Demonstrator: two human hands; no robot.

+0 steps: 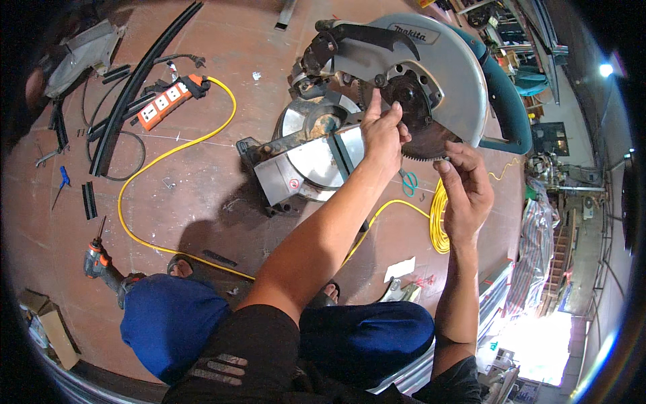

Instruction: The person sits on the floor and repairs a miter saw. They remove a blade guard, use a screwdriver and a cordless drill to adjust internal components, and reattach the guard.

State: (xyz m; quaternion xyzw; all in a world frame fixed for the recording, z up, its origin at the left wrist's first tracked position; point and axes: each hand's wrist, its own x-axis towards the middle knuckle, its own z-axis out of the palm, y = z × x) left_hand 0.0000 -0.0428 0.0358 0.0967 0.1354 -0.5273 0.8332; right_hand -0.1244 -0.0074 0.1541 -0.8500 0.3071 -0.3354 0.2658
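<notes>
A mitre saw [316, 145] stands on the reddish floor in front of me, its head raised. Its grey blade guard [451, 81] and teal motor housing [501, 101] are at the upper right. My left hand [383, 131] reaches up to the black centre hub [409, 101] of the toothed saw blade [431, 145], fingers pinched at the hub. My right hand [468, 188] hovers just below the blade's lower edge, fingers curled, thumb near the teeth. Whether either hand pinches a small part I cannot tell.
A yellow cable [168, 151] loops across the floor to an orange power strip [168, 99], with a yellow coil [439, 219] by my right hand. A cordless drill [101, 262] lies at the left, black rubber strips [138, 74] farther back. My knees in blue trousers [175, 316] are below.
</notes>
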